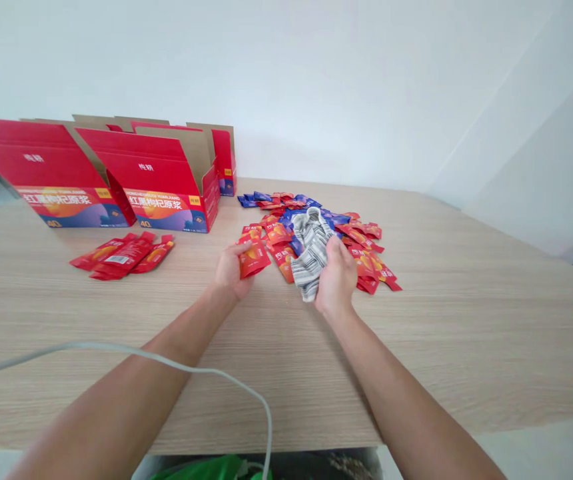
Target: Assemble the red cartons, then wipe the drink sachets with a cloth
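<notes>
My left hand [231,270] is closed on a red sachet [254,259], held just above the wooden table [466,320]. My right hand [337,277] grips a grey striped cloth [310,250] that hangs over the near edge of a heap of red and blue sachets [316,227]. The two hands are close together at the front of the heap. A smaller bunch of red sachets [122,255] lies to the left, apart from both hands.
Three open red cartons [166,183] stand at the back left near the white wall. A grey cable [176,363] curves across my left forearm. Something green [201,468] shows below the table's front edge.
</notes>
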Motion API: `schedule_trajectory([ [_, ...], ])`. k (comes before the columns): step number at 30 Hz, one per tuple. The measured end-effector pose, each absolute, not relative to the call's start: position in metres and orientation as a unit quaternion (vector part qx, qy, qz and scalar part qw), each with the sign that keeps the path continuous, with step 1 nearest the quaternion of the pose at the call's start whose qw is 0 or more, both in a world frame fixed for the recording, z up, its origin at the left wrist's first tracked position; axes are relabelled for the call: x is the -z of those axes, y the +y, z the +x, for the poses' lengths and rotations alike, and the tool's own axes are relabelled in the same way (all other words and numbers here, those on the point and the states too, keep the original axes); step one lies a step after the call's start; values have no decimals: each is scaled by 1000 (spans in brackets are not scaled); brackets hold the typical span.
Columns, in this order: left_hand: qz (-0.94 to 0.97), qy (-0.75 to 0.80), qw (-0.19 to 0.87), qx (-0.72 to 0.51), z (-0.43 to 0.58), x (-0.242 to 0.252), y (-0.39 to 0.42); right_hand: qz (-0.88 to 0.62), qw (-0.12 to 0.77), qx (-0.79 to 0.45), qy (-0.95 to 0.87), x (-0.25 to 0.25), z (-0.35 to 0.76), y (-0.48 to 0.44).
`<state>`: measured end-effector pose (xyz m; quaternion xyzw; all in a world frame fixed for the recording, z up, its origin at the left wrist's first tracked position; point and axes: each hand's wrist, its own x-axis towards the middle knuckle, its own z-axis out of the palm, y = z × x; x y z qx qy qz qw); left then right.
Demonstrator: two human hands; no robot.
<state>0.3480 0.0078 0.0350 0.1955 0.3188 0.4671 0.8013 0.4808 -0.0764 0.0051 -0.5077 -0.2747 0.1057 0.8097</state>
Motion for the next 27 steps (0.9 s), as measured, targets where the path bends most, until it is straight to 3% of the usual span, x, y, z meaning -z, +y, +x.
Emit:
schedule_trajectory([
  [3, 208, 252, 836, -441, 361, -34, -19, -581, 696, 8, -421, 5, 473, -75],
  [6, 207, 198, 856, -430, 373, -30, -44, -605, 566, 9, -561, 20, 461, -70],
  [8, 192, 222, 851, -436, 378, -27, -52, -615, 526, -7, -588, 29, 455, -68],
  [20, 186, 272, 849, -414, 347, -32, -4, -526, 493, -71, -689, 10, 425, -90],
  [24, 364, 350, 723, -471, 331, -35, 27, -526, 534, -178, -637, -1, 431, -101],
  [27, 431, 414, 608, -523, 301, -42, 57, -528, 590, -185, -582, -5, 436, -103],
])
